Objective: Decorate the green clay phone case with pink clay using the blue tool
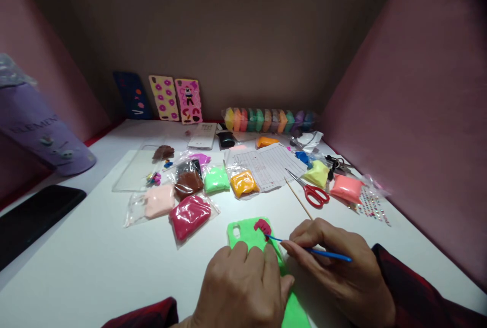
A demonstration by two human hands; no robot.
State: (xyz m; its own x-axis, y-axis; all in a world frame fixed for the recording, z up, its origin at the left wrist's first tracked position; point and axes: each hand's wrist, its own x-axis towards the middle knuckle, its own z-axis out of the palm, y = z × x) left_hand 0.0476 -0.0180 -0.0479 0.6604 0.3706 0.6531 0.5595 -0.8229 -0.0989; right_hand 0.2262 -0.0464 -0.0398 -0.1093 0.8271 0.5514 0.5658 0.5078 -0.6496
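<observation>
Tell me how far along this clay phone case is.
Done: the case is coated in green clay. In hand: the left hand steadies it while the right hand works a dark pink clay piece with a blue tool. Left, probably: more decoration; the standing cases behind carry many more shapes.

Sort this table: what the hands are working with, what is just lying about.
In hand: green phone case, held down by the left hand; pink clay piece on it; blue tool in the right hand.
Lying about: red scissors, wooden stick, clay bags, black phone, decorated cases.
</observation>
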